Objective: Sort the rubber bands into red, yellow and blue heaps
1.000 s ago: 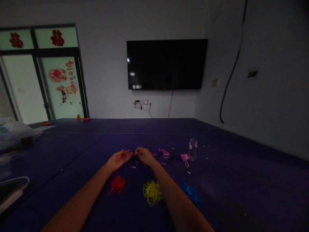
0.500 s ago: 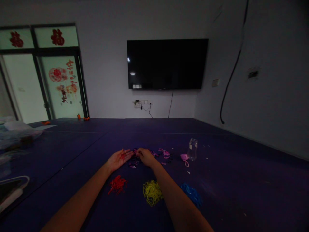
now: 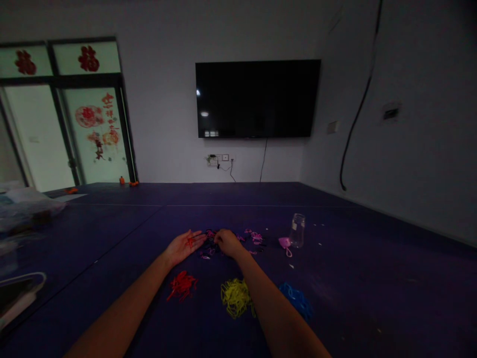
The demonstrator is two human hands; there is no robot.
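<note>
My left hand (image 3: 184,248) is palm up with its fingers stretched out, and a few red rubber bands (image 3: 190,242) lie across it. Just to its right, my right hand (image 3: 228,242) is low over a scattered pile of pink and dark rubber bands (image 3: 208,253). Its thumb and fingers are pinched together; whatever is between them is too small to make out. Nearer to me lie a heap of red rubber bands (image 3: 182,285) and a heap of yellow ones (image 3: 236,297), partly behind my right forearm. A blue heap (image 3: 296,300) lies right of that forearm.
To the right stands a clear bottle (image 3: 297,230) without a lid, beside a pink cap with a loop (image 3: 285,243). Small white scraps (image 3: 291,266) dot the dark purple surface (image 3: 357,278). Plastic bags (image 3: 26,204) and a white-edged device (image 3: 20,298) lie at the left.
My right hand has shifted slightly right, away from my left fingertips, over the pile. My left hand stays nearly still with the red bands on it.
</note>
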